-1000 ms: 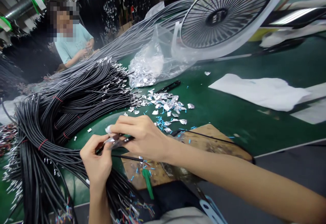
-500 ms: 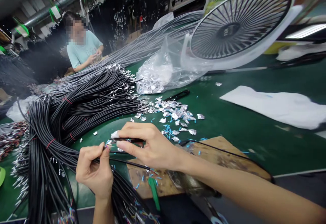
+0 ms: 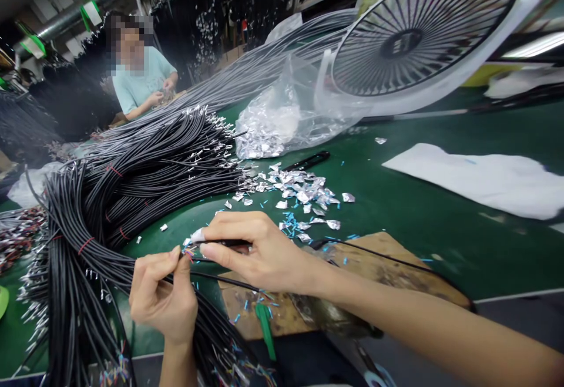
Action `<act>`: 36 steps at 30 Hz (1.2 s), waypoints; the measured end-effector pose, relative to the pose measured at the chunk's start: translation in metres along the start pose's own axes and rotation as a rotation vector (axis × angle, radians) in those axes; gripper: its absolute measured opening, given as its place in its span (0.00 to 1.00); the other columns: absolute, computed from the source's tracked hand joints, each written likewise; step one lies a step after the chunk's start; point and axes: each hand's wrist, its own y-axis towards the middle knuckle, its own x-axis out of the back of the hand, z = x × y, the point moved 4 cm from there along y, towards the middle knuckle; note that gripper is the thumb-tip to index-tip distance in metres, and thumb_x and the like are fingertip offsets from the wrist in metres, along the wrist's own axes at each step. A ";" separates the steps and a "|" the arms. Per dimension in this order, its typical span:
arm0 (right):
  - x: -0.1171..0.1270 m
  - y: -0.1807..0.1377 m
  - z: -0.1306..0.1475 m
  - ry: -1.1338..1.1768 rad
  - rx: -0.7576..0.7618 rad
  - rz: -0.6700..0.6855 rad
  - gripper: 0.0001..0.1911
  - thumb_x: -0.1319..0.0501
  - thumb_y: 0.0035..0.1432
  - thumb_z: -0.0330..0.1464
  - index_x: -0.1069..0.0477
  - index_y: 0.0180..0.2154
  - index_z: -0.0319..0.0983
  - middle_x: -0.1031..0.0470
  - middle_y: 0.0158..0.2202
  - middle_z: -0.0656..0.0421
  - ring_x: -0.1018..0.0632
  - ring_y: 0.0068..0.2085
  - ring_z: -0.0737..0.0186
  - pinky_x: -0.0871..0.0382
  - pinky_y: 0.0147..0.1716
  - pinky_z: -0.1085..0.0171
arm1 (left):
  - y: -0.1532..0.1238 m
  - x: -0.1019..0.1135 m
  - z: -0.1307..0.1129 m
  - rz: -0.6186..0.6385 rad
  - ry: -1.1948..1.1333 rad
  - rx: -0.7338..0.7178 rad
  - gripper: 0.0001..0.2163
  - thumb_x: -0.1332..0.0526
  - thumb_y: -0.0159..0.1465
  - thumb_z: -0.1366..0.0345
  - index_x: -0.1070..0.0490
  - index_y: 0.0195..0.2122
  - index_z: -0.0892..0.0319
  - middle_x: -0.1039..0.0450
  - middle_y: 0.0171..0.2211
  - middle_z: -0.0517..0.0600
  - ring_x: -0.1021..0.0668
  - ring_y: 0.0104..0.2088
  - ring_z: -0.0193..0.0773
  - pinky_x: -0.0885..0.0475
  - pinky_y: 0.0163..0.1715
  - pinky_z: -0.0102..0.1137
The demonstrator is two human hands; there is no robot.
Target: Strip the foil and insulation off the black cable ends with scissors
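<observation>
My left hand (image 3: 165, 293) pinches the end of a black cable between thumb and forefinger. Fine coloured wires (image 3: 189, 253) fan out from that end, with a scrap of silvery foil beside them. Closed around a slim black tool (image 3: 224, 242), my right hand (image 3: 259, 249) brings its thumb and forefinger right up to the wires. The tool's kind is not clear, since the fingers cover part of it. White wrapping (image 3: 198, 235) covers the tip of my right forefinger. Under my left hand runs a thick bundle of black cables (image 3: 211, 328).
Foil scraps (image 3: 308, 190) and blue bits lie on the green table (image 3: 352, 170). Beyond are heaped black cables (image 3: 176, 164), a clear plastic bag (image 3: 273, 123) and a fan (image 3: 400, 43). A wooden board (image 3: 374, 263) and green-handled tool (image 3: 265, 328) lie nearby. Another person (image 3: 141, 76) sits across.
Both hands keep their grips and stay almost in place. The wires between my fingertips show a little more. My view has shifted slightly.
</observation>
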 end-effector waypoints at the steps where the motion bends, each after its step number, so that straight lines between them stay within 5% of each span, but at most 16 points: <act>1: 0.000 0.000 0.000 -0.003 0.001 -0.001 0.09 0.41 0.60 0.28 0.21 0.35 0.35 0.25 0.27 0.58 0.28 0.27 0.68 0.36 0.28 0.68 | 0.000 0.000 0.000 -0.003 0.002 -0.008 0.03 0.35 0.55 0.68 0.28 0.27 0.57 0.29 0.25 0.46 0.25 0.27 0.36 0.27 0.28 0.33; 10: 0.001 0.000 -0.003 -0.012 -0.049 -0.046 0.09 0.40 0.59 0.28 0.21 0.34 0.35 0.25 0.26 0.59 0.28 0.27 0.68 0.36 0.27 0.69 | 0.000 -0.002 0.003 0.027 0.028 -0.012 0.05 0.35 0.57 0.66 0.29 0.26 0.59 0.29 0.24 0.46 0.26 0.26 0.33 0.29 0.27 0.30; 16: 0.002 0.000 -0.005 -0.080 -0.099 -0.084 0.09 0.40 0.58 0.30 0.20 0.34 0.36 0.26 0.25 0.59 0.29 0.26 0.68 0.39 0.25 0.68 | 0.007 -0.008 -0.001 0.201 0.023 0.045 0.07 0.41 0.61 0.66 0.27 0.27 0.59 0.28 0.22 0.46 0.26 0.23 0.32 0.31 0.24 0.27; 24: 0.005 0.000 -0.006 -0.066 -0.112 -0.122 0.08 0.40 0.58 0.30 0.22 0.32 0.37 0.27 0.25 0.60 0.29 0.27 0.68 0.38 0.27 0.68 | 0.008 -0.012 0.002 0.272 -0.044 0.165 0.14 0.45 0.63 0.68 0.32 0.20 0.60 0.39 0.15 0.42 0.38 0.15 0.26 0.47 0.14 0.24; 29: 0.004 0.003 -0.008 -0.052 -0.101 -0.078 0.09 0.33 0.53 0.35 0.28 0.30 0.36 0.29 0.27 0.61 0.30 0.28 0.68 0.38 0.29 0.69 | 0.004 -0.015 0.006 0.330 -0.043 0.151 0.12 0.43 0.62 0.66 0.30 0.22 0.59 0.35 0.18 0.44 0.33 0.19 0.29 0.41 0.19 0.25; 36: -0.002 -0.001 -0.007 -0.044 0.020 0.029 0.06 0.43 0.56 0.23 0.33 0.28 0.37 0.33 0.26 0.62 0.35 0.27 0.69 0.42 0.27 0.69 | 0.003 -0.019 0.004 0.476 -0.018 0.106 0.12 0.45 0.64 0.65 0.27 0.25 0.58 0.31 0.21 0.47 0.30 0.22 0.32 0.37 0.22 0.27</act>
